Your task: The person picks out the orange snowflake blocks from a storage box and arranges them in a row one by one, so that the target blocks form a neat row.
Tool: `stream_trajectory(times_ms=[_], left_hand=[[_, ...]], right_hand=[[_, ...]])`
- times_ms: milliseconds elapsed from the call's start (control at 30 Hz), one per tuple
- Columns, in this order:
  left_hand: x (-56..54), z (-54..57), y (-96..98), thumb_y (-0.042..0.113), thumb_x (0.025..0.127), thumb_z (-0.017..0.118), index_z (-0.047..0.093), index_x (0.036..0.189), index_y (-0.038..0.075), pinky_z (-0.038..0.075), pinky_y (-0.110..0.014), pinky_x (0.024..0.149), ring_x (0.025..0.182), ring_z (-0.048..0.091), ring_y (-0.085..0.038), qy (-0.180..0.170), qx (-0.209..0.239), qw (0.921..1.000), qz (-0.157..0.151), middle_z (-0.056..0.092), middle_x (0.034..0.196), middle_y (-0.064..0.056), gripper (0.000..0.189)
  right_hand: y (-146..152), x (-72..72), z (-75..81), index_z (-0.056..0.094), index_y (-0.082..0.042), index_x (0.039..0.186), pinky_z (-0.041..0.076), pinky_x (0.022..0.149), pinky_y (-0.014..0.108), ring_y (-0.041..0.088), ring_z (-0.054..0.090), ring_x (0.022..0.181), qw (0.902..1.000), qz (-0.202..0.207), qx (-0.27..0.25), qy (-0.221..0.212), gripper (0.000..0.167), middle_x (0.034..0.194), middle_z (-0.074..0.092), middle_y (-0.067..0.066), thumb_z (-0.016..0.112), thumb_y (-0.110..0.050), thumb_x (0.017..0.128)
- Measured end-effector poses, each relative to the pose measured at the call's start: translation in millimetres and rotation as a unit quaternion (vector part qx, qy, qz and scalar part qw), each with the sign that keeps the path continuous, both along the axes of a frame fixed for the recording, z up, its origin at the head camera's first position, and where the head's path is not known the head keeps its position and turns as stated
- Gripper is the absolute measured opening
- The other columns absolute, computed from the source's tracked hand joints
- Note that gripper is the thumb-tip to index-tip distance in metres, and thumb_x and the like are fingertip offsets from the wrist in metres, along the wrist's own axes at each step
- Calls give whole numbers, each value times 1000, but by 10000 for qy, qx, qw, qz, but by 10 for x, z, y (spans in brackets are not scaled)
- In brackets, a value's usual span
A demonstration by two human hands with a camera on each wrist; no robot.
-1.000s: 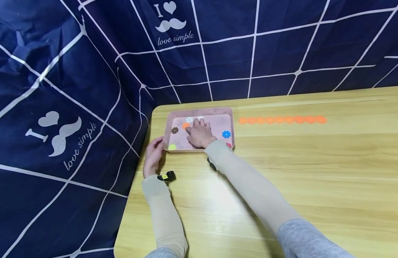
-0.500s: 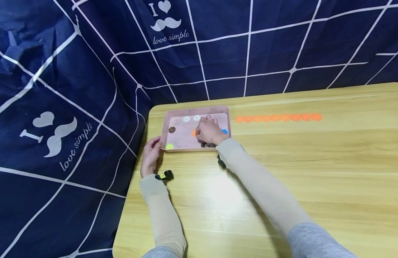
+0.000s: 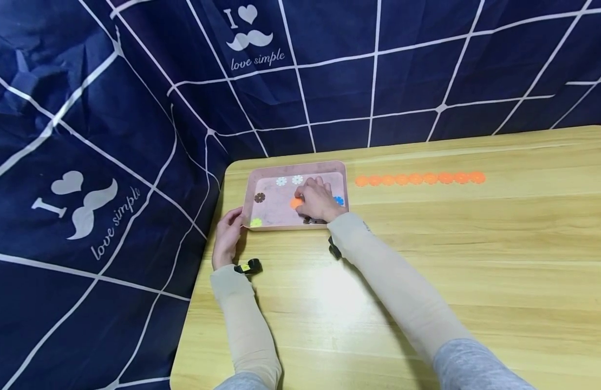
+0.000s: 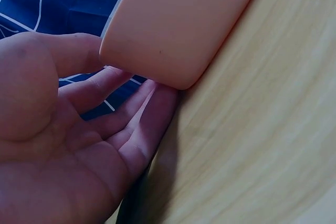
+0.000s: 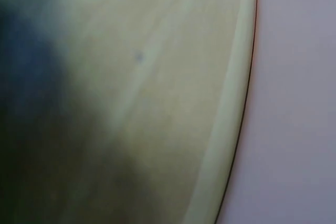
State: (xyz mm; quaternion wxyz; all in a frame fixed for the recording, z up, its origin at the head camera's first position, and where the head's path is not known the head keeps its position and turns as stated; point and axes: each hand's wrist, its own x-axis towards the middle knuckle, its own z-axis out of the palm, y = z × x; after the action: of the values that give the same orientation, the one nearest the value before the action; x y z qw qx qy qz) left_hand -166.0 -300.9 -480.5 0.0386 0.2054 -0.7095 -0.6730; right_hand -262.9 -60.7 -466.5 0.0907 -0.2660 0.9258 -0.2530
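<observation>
My left hand (image 3: 226, 238) holds the near left corner of a shallow pink tray (image 3: 281, 227). In the left wrist view, the thumb lies at the rim of the pink tray (image 4: 168, 24) while the other fingers reach past its corner, tips hidden. Inside the tray, my right hand (image 3: 317, 199) pinches an orange notched plastic disc (image 3: 296, 202) between thumb and fingers. Several similar discs lie around it: two white ones, including a white disc (image 3: 298, 179), a brown disc (image 3: 259, 197), a yellow-green disc (image 3: 256, 222) and a partly covered blue disc (image 3: 338, 200).
A straight row of orange discs (image 3: 415, 179) runs rightward from the tray on the wooden table (image 3: 417, 244). Dark blue cloth with white lines (image 3: 339, 76) hangs behind and at the left. The right wrist view shows the tray's outer wall (image 5: 294, 103) and the tabletop.
My right hand has shifted right and toward me inside the tray, and the orange disc has moved along with it. The head view has shifted slightly; my left hand stays at the corner.
</observation>
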Motion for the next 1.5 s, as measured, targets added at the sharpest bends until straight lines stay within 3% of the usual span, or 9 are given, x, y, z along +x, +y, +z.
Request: stream_trajectory(times_ms=[533, 700, 833, 933, 1033, 1167, 1333, 1400, 1500], left_hand=[[25, -44, 25, 6, 99, 47, 51, 134, -2, 49, -17, 77, 100, 52, -13, -54, 56, 10000, -26, 53, 129, -16, 37], [24, -40, 36, 8, 99, 46, 51, 135, -1, 49, -16, 77, 100, 52, -13, -83, -14, 10000, -32, 52, 129, -14, 38], [20, -34, 38, 8, 99, 45, 50, 136, -1, 49, -17, 78, 99, 53, -11, -86, -45, 9999, -51, 52, 129, -14, 38], [24, -32, 39, 8, 99, 46, 51, 135, -1, 49, -17, 78, 98, 53, -11, -71, -31, 10000, -50, 52, 129, -15, 37], [27, -34, 39, 8, 99, 46, 51, 135, -1, 49, -17, 79, 99, 53, -12, -61, -14, 10000, -59, 52, 129, -14, 37], [26, -34, 37, 8, 99, 46, 51, 135, -1, 49, -18, 79, 102, 52, -15, -47, 2, 10000, -75, 51, 130, -15, 37], [26, -25, 30, 7, 99, 45, 51, 135, -1, 48, -17, 79, 105, 51, -17, -60, 35, 9999, -80, 51, 131, -17, 37], [27, -18, 27, 8, 99, 45, 51, 136, 0, 48, -17, 79, 104, 50, -16, -104, 4, 9999, -79, 50, 132, -16, 37], [27, -5, 19, 8, 100, 45, 51, 136, 0, 47, -17, 78, 103, 50, -16, -132, -23, 9999, -72, 50, 131, -15, 37]], right_hand=[[7, 32, 9, 69, -13, 101, 28, 87, 38, 24, 35, 101, 9997, -128, 179, -91, 31, 111, 51, 2, 72, -31, 76], [26, 13, 18, 70, -11, 93, 31, 83, 38, 25, 41, 97, 9993, -258, -254, -67, 30, 105, 58, 3, 73, -31, 71], [49, -8, 26, 68, -9, 90, 42, 88, 35, 23, 52, 90, 9975, -299, -635, -46, 27, 96, 63, 4, 71, -30, 72], [68, -10, 38, 66, -8, 93, 50, 82, 31, 20, 60, 82, 9939, -342, -1013, -270, 29, 91, 66, 5, 71, -29, 74], [94, -3, 55, 63, -6, 98, 52, 75, 28, 17, 64, 75, 9830, -484, -1582, -792, 31, 87, 68, 5, 72, -25, 75], [138, 15, 82, 60, -4, 105, 54, 64, 26, 20, 68, 68, 9556, -626, -2379, -1625, 32, 81, 71, 11, 73, -15, 78], [206, 37, 108, 57, -4, 116, 57, 67, 30, 25, 69, 74, 9186, -659, -3072, -2396, 34, 85, 70, 16, 68, -6, 84], [233, 39, 112, 56, -4, 121, 56, 67, 30, 24, 68, 75, 9122, -673, -3183, -2492, 37, 87, 69, 15, 65, -5, 85], [268, 29, 119, 56, -6, 127, 55, 66, 30, 22, 67, 76, 9157, -663, -3142, -2415, 41, 91, 69, 15, 62, -6, 86]])
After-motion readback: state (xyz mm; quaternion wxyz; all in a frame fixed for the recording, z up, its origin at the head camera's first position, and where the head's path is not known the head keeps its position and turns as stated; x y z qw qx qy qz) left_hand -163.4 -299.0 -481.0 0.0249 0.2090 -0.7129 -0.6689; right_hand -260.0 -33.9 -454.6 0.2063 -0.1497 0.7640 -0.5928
